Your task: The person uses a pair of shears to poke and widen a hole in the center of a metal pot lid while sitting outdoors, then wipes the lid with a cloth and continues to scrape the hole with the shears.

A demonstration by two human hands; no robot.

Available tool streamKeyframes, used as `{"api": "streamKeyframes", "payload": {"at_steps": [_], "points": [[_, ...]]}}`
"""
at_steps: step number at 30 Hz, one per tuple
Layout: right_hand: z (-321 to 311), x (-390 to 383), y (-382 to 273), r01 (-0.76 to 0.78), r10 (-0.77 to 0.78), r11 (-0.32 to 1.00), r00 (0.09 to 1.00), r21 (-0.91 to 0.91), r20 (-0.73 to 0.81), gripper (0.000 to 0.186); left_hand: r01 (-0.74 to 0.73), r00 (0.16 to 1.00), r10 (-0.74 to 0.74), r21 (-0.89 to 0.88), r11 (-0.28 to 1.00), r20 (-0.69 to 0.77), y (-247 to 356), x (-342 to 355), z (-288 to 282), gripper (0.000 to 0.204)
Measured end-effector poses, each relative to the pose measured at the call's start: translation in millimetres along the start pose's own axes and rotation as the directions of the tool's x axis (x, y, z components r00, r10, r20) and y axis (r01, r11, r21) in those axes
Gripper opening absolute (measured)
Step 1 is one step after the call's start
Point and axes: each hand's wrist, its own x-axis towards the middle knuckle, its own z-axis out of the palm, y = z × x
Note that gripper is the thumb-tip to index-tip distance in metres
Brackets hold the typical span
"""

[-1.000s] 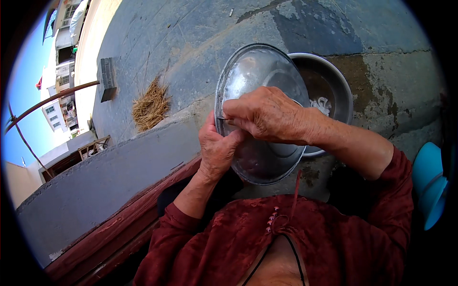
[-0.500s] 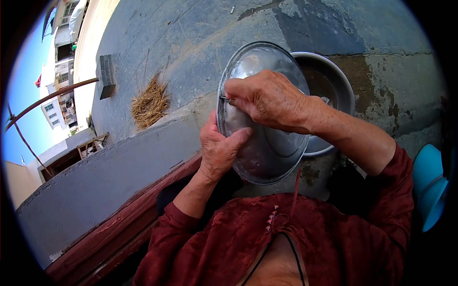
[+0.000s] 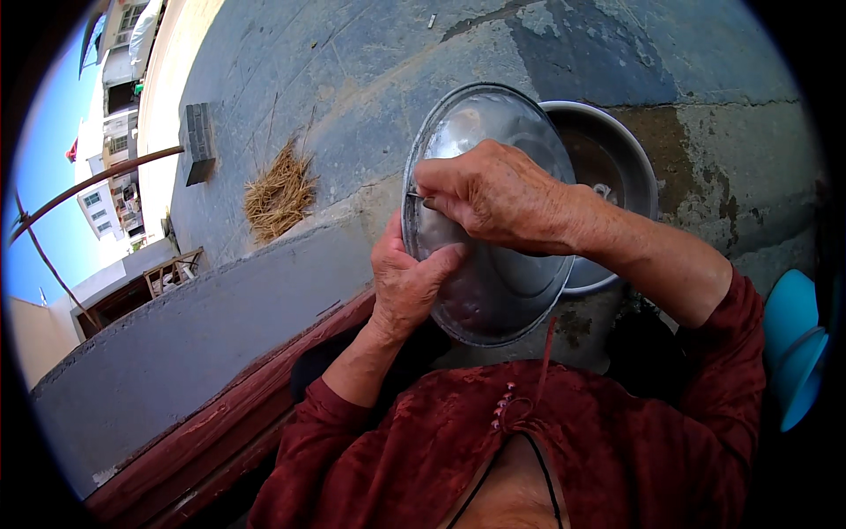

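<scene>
A round, dented metal lid (image 3: 507, 304) is held tilted in front of me. My left hand (image 3: 405, 282) grips its left edge, thumb lying over the face and fingers behind the rim. My right hand (image 3: 493, 194) is closed in a pinch near the upper left rim. Between its fingertips pokes a small thin metal piece (image 3: 413, 195), touching or close to the rim; its full shape is hidden by the fingers. Partly behind the lid and my right forearm stands a metal basin (image 3: 650, 167) with a little water and something pale inside.
A low grey ledge (image 3: 203, 335) with a dark red wooden beam (image 3: 211, 428) runs along my left. On the concrete beyond lie a straw heap (image 3: 280, 194) and a grey brick block (image 3: 198, 145). A turquoise plastic object (image 3: 791, 322) is at the far right. Wet patches mark the floor beside the basin.
The lid and both hands sit very slightly lower in the picture, as does the basin. Both grips look the same.
</scene>
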Motion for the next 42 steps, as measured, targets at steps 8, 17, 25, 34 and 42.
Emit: {"api": "streamKeyframes", "payload": {"at_steps": [8,17,25,34,42], "points": [[-2.3,1.8,-2.9,-0.010,0.011,1.000,0.999,-0.028,0.034,0.010,-0.011,1.000,0.012,0.024,1.000,-0.021,-3.8,0.4,-1.7,0.048],[-4.2,4.6,4.8,0.021,-0.019,0.998,0.999,-0.054,0.031,0.011,0.041,0.999,-0.041,-0.027,0.999,-0.011,1.1,2.6,-0.9,0.048],[7.3,-2.8,-8.1,0.035,-0.032,0.999,0.992,-0.019,0.121,0.014,-0.024,0.999,0.025,0.028,0.999,-0.034,-4.4,1.1,-3.6,0.047],[-0.8,9.2,2.4,0.014,-0.014,0.999,1.000,-0.046,0.012,0.009,0.067,0.998,-0.067,-0.064,0.996,0.008,1.1,2.2,-2.4,0.047],[-8.9,12.0,8.5,0.010,-0.008,0.987,1.000,-0.158,0.013,0.012,0.061,0.998,-0.061,-0.012,0.998,-0.014,0.3,1.8,-1.3,0.048]]}}
